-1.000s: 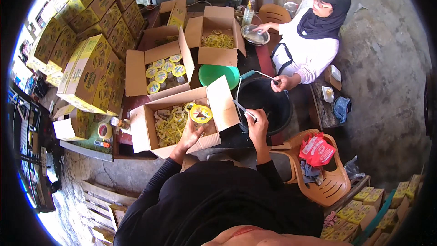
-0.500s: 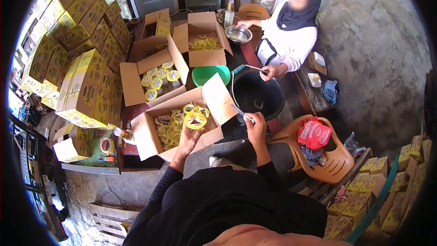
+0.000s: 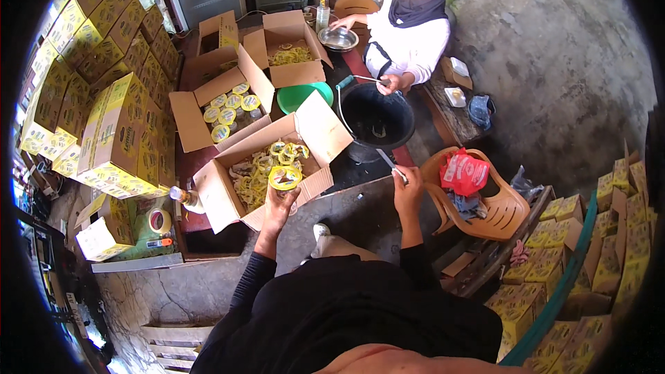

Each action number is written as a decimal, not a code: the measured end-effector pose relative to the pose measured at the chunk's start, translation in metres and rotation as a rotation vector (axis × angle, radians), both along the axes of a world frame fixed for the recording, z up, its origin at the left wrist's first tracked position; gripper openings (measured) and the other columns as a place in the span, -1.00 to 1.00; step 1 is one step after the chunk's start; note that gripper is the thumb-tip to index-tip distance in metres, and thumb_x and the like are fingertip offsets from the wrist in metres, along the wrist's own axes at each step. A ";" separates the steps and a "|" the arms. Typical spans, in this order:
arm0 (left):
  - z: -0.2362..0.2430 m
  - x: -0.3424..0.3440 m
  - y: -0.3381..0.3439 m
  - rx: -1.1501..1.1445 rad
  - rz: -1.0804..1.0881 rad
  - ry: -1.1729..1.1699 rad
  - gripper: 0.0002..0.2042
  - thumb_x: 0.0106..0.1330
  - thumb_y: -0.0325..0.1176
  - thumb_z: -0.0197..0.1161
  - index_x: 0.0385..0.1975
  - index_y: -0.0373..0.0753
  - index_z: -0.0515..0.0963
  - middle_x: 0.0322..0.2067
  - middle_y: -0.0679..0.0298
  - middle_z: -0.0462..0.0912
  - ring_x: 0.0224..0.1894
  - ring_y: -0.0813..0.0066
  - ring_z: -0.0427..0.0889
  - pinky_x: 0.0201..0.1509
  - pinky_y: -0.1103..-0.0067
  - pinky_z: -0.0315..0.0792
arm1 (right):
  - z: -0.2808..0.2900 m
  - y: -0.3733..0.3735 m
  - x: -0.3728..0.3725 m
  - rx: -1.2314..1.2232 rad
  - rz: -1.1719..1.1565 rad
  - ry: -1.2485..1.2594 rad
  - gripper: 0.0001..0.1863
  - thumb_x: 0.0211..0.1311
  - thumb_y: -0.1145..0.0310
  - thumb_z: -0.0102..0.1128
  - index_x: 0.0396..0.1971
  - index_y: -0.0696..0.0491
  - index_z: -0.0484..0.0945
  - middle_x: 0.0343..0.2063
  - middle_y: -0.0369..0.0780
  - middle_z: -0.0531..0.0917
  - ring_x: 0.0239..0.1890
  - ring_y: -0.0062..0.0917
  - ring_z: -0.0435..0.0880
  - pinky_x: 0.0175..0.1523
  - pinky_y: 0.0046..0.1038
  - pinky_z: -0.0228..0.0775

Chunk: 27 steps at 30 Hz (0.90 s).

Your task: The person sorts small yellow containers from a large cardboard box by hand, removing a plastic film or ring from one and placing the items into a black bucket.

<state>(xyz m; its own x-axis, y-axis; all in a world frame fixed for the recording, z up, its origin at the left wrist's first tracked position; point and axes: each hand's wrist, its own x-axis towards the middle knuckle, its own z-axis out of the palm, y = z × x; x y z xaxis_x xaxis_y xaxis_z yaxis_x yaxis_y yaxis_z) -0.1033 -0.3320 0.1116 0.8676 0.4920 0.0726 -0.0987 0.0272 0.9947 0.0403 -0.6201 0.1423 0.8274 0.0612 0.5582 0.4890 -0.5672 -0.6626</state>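
Note:
My left hand (image 3: 278, 208) grips a plastic cup with a yellow, torn lid (image 3: 285, 177) at the near edge of an open carton (image 3: 229, 170) holding yellow lid scraps. My right hand (image 3: 409, 183) is closed on a knife (image 3: 392, 165), blade pointing up-left, short of a large black bucket (image 3: 364, 107). Behind the near carton, another open carton (image 3: 188, 114) holds several lidded cups (image 3: 234, 100), and a green basin (image 3: 305, 95) sits to its right. A co-worker's hand (image 3: 391, 84) holds a thin object over the bucket; their other hand (image 3: 341, 22) touches a metal bowl (image 3: 338, 40).
Stacked yellow cartons (image 3: 118, 131) fill the left; tape (image 3: 159, 220) lies beside them. A brown chair (image 3: 495, 215) with a red bag (image 3: 463, 173) is at my right, beside more cartons (image 3: 540, 256). The co-worker (image 3: 409, 48) stands across, by a low bench (image 3: 443, 104).
The view has shifted, moving the table up and left in the picture. My right hand and knife have moved right, away from the carton's flap. My left hand still holds the cup.

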 end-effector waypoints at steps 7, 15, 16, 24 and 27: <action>-0.015 -0.002 -0.006 -0.025 -0.005 -0.021 -0.45 0.24 -0.24 0.42 0.15 -0.34 0.38 -0.02 0.20 0.60 0.01 0.44 0.56 0.16 0.49 0.40 | 0.003 -0.028 -0.015 -0.052 -0.079 0.028 -0.85 0.18 0.41 0.30 -0.26 0.10 0.66 -0.37 -0.15 0.56 -0.28 -0.24 0.57 -0.17 -0.27 0.39; -0.019 0.012 0.003 -0.022 0.032 -0.042 -0.48 0.23 -0.32 0.43 0.13 -0.34 0.39 -0.03 0.20 0.59 0.00 0.47 0.56 0.12 0.50 0.43 | -0.006 -0.010 0.008 -0.018 -0.011 0.007 -0.86 0.17 0.43 0.32 -0.28 0.10 0.67 -0.37 -0.16 0.56 -0.29 -0.26 0.57 -0.19 -0.29 0.39; -0.024 0.017 0.006 -0.020 0.045 -0.049 -0.48 0.22 -0.32 0.43 0.13 -0.34 0.39 -0.03 0.19 0.60 -0.01 0.47 0.56 0.13 0.50 0.43 | -0.006 -0.007 0.015 -0.028 0.007 -0.023 -0.86 0.16 0.44 0.32 -0.28 0.10 0.67 -0.37 -0.16 0.56 -0.29 -0.26 0.57 -0.19 -0.29 0.39; -0.020 0.073 0.003 0.048 0.098 -0.034 -0.47 0.21 -0.26 0.45 0.09 -0.35 0.41 -0.05 0.17 0.62 -0.02 0.45 0.59 0.11 0.50 0.45 | -0.004 0.011 0.073 0.020 0.163 0.017 -0.86 0.13 0.46 0.34 -0.29 0.10 0.67 -0.41 -0.17 0.56 -0.34 -0.29 0.58 -0.25 -0.30 0.38; -0.005 0.098 -0.005 0.070 0.107 0.023 -0.48 0.21 -0.26 0.45 0.09 -0.35 0.41 -0.04 0.17 0.61 0.00 0.44 0.59 0.13 0.50 0.44 | -0.003 0.009 0.096 0.014 0.208 0.009 -0.87 0.13 0.47 0.34 -0.29 0.10 0.67 -0.41 -0.16 0.56 -0.36 -0.29 0.58 -0.26 -0.30 0.39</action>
<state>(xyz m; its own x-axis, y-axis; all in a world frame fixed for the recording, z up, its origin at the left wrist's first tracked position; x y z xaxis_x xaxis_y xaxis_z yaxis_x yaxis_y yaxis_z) -0.0057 -0.3369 0.1062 0.8119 0.5766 0.0911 -0.0748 -0.0520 0.9958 0.1360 -0.6115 0.1393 0.8027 0.2239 0.5527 0.5887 -0.4453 -0.6746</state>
